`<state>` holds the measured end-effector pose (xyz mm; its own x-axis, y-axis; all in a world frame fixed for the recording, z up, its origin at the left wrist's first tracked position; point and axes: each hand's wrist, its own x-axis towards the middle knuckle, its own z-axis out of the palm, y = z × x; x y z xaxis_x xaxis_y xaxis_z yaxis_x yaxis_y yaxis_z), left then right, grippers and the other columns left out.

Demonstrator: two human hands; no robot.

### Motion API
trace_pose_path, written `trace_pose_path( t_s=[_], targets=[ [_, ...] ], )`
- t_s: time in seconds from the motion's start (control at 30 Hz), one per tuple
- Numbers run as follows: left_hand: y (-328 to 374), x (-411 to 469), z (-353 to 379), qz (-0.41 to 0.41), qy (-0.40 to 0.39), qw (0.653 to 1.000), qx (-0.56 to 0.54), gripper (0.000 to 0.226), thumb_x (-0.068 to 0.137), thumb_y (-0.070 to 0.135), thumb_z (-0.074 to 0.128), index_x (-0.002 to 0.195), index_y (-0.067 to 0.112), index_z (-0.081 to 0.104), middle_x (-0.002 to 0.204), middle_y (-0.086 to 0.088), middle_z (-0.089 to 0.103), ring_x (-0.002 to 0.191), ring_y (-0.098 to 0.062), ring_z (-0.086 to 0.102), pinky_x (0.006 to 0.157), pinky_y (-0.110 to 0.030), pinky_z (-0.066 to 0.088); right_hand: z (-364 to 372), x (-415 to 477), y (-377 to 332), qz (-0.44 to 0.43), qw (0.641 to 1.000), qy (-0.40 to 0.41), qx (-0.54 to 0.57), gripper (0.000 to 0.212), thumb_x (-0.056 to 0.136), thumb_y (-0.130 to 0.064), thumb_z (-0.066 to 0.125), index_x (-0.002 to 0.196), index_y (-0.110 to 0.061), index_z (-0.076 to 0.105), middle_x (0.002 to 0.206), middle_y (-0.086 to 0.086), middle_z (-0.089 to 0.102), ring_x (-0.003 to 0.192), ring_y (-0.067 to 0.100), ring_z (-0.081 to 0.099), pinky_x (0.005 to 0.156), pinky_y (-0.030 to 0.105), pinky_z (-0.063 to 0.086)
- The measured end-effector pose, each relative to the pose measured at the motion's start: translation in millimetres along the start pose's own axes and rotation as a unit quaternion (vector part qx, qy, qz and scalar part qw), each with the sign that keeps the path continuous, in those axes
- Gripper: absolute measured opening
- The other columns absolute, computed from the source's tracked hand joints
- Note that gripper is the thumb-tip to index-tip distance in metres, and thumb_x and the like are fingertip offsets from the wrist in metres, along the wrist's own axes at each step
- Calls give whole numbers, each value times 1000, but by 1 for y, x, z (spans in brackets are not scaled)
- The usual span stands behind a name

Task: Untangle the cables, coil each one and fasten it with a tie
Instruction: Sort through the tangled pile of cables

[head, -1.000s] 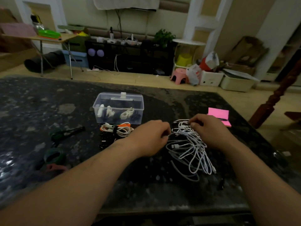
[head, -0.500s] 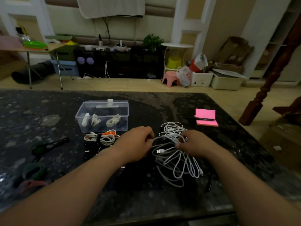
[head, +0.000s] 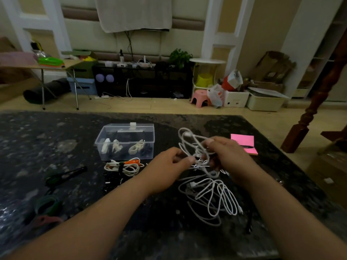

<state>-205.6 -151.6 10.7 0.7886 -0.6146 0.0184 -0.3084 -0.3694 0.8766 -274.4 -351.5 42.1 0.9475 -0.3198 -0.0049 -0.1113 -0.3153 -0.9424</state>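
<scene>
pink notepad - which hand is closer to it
Right. The right hand holds the white cables just left of the pink notepad; the left hand is farther left, on the tangle's other side.

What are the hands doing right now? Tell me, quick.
Left hand: closed, pinching the white cables.
Right hand: closed, gripping the same tangle, lifted partly off the table.
</scene>
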Motion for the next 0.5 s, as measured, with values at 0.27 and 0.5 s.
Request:
trace_pose_path(
  t_s=[0.27,0.5],
  targets=[
    [9,-7,0,-36,18,967,-253,14,103,8,63,115,8,70,102,-11,81,93,-24,77,77,-34,63,11,-19,-13,28,990,-117,-68,63,110,-59,29,109,-25,82,102,-2,82,96,21,75,81,36,51],
    [4,-4,-18,-69,4,977,-200,35,102,-4,40,118,5,69,107,-24,76,85,-28,66,74,-36,53,-20,21,30,20,970,111,-214,14,100,-25,64,108,-20,75,107,4,76,92,19,67,87,39,55]
  ],
)
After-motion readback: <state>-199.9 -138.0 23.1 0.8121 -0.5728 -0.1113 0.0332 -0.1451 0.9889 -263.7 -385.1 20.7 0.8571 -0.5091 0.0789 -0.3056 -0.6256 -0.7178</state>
